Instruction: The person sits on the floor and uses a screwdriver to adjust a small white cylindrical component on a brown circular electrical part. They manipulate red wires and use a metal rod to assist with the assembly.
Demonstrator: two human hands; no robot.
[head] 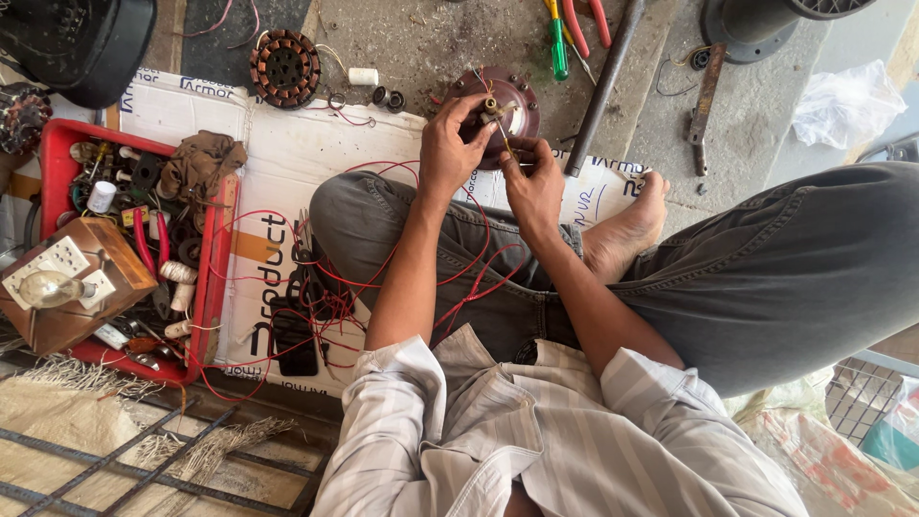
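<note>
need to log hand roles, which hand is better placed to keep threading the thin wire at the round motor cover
Right: the right hand pinches the thin wire beside the shaft, while the left hand grips the motor cover.

- Motor housing point(505, 107) under both hands, at twelve o'clock: dark maroon painted metal, dull sheen, with a brass-coloured shaft
- Wires point(383, 263) across the lap: thin, glossy red plastic insulation
- Stator point(284, 68) at eleven o'clock: coppery wire windings in a dark metal ring
- Tray point(218, 251) at nine o'clock: shiny red plastic
- Switch board point(72, 282) lying in it: brown wood with white plastic switches
- Cardboard sheet point(287, 153): matt white, printed
- Floor point(450, 38): rough grey concrete
- Screwdriver point(558, 43) at one o'clock: glossy green plastic handle
- Trousers point(785, 268): matt grey cloth
</note>
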